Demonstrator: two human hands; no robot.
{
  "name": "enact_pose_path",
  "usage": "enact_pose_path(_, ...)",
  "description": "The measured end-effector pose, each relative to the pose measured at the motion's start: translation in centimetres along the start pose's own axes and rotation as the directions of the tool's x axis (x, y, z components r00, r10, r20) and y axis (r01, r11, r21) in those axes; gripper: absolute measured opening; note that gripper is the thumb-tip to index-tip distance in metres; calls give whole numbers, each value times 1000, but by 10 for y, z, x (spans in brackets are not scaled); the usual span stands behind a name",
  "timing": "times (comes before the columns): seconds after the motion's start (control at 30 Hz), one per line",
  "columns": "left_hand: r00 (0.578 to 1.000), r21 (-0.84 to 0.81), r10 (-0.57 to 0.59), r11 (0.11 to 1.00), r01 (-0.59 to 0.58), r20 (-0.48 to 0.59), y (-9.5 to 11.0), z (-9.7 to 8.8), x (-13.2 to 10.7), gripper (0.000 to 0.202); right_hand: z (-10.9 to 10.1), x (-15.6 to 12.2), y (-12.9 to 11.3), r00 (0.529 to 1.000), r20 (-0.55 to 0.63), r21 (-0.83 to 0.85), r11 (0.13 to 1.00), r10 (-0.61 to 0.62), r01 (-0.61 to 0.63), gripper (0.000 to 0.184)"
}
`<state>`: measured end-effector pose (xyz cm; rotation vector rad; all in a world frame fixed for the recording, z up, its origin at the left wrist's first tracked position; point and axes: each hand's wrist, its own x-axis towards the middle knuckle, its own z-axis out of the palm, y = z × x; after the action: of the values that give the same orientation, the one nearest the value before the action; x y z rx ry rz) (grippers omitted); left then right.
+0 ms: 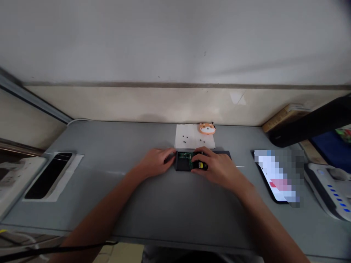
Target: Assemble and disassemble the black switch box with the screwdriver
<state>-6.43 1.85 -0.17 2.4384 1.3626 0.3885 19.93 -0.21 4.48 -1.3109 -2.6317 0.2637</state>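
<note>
A black device casing [182,165] lies on the grey desk with part of its green circuit board [184,155] exposed. My left hand [156,162] is at its left end, thumb and fingers curled around a dark edge there. From the right, my right hand [216,166] grips a black part with a round yellow sticker [201,165], which sits over the casing's right half. Behind my right hand, a dark flat panel [225,153] shows partly. Just beyond the casing, several tiny dark screws lie on a white paper [192,135].
An orange animal-face case [207,128] rests on the paper's back corner. To the left is a dark phone [49,176] on white paper. On the right are a lit phone [274,179], a power strip [329,190] and a black cylinder [309,122]. A thin rod [240,166] lies beside the panel.
</note>
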Motion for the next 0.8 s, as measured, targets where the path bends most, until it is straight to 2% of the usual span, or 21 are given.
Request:
enact_pose_path(0.17, 1000, 31, 19, 999, -20, 10, 0, 1, -1, 28, -2, 2, -4, 997, 75, -22, 1000, 1, 1, 21)
enact_pose_path(0.57, 998, -21, -26, 999, 27, 49, 4, -4, 0, 31, -7, 2, -2, 999, 41, 45, 998, 33, -35, 17)
enact_pose_path(0.8, 999, -29, -25, 999, 26, 32, 4, -2, 1, 30, -7, 1, -6, 996, 88, -7, 999, 32, -31, 19)
